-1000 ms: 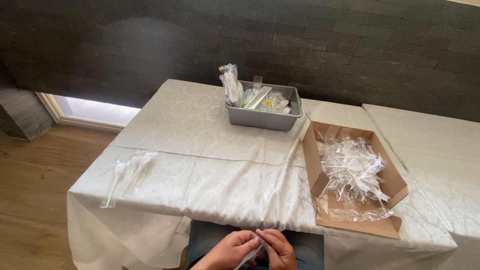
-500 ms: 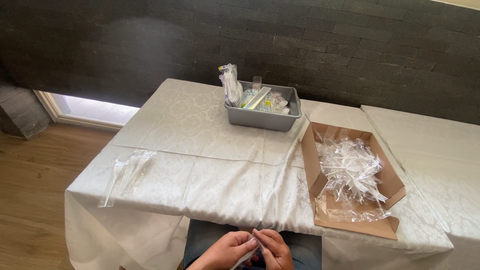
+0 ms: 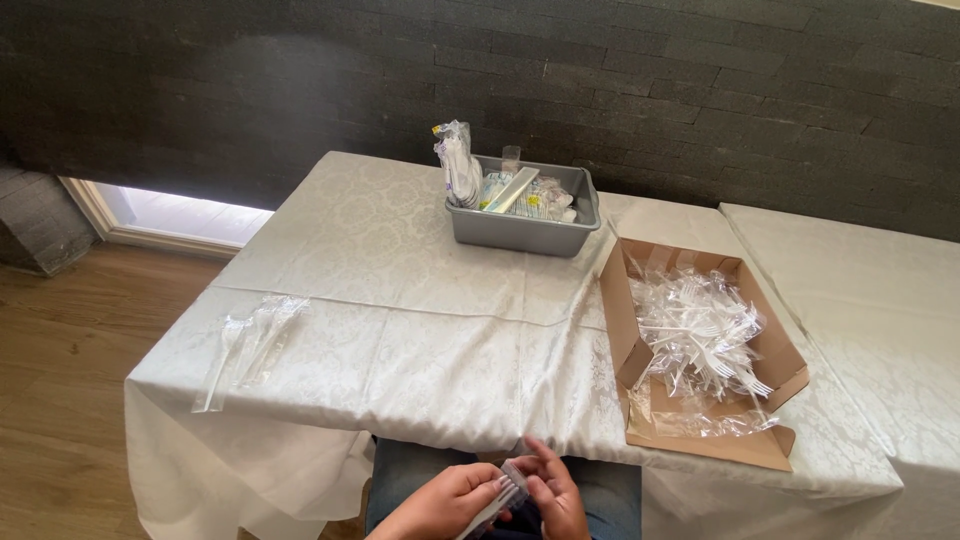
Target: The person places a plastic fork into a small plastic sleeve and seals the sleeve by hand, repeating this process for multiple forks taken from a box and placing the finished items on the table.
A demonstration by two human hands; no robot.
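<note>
We see a counter (image 3: 400, 300) under a white cloth. A cardboard box (image 3: 620, 330) by its right edge is full of loose clear plastic forks, so most look unpacked. A grey bin (image 3: 525, 232) at the far edge holds more wrapped cutlery. A few bagged pieces (image 3: 250, 340) lie near the left edge, seemingly done. Below the near edge, left hand (image 3: 445, 505) and right hand (image 3: 555, 495) are both clamped on one clear bag with cutlery (image 3: 505, 492), mid-pack by our guess.
</note>
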